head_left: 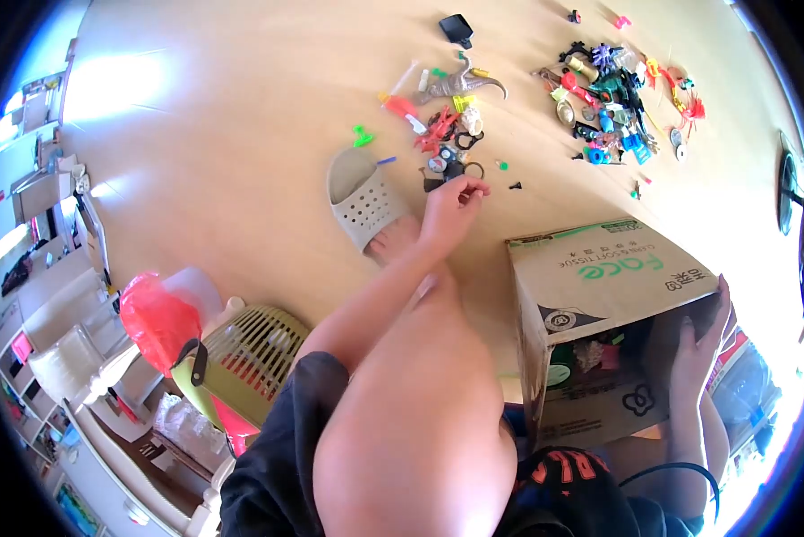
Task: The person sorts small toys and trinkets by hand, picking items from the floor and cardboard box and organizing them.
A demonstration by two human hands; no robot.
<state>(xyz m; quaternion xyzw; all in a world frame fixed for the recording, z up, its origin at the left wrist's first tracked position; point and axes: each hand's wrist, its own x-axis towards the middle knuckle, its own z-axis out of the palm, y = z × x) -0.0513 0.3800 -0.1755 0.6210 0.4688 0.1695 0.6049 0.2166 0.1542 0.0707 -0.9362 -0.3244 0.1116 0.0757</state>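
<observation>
My left hand (456,208) is low over the floor with its fingers curled together at the near end of a small toy pile. Whatever is between the fingertips, if anything, is hidden. Close by are a dark ring (475,168), a red toy figure (438,131) and a grey toy dinosaur (460,85). On the right, a cardboard tissue box (617,259) stands tilted with its open side toward me. My right hand (702,345) grips its right edge, thumb inside. Within the box lie a round green-and-white piece (559,374) and other small things in shadow.
A larger pile of mixed toys (608,103) lies at the upper right. Near my slippered foot (366,201) is a green toy piece (362,136). A black tray-like piece (456,30) lies farther off. An olive slatted basket (254,349) and a red bag (158,318) stand at the left.
</observation>
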